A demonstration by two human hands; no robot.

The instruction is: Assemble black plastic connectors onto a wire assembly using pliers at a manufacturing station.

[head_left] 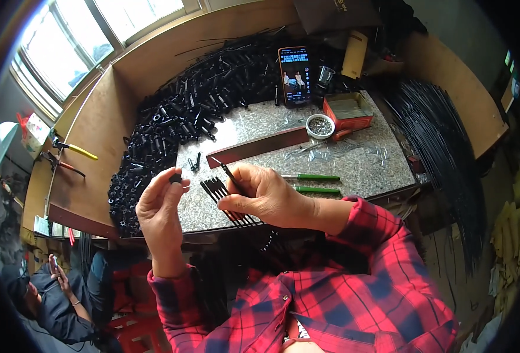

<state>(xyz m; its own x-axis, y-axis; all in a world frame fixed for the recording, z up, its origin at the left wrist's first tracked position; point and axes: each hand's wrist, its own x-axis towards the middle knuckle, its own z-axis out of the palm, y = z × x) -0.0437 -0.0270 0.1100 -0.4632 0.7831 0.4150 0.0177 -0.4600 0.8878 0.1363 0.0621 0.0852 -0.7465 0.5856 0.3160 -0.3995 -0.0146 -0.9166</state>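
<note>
Near the front edge of the desk (pixel 383 154), the left hand (pixel 161 213) pinches a small black piece (pixel 176 177) (mostly hidden); the right hand (pixel 266 195) grips a dark stick (pixel 229 173), partly covering some black rods (pixel 213 189)

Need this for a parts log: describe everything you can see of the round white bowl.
The round white bowl has smooth-looking sides, perhaps ceramic or plastic. It stands upright on the speckled tabletop, holding many tiny silvery-grey pieces too small to identify. The long reddish-brown bar ends at its left side and the open red box stands to its right; whether either touches it is unclear. The right hand is apart from it.
</note>
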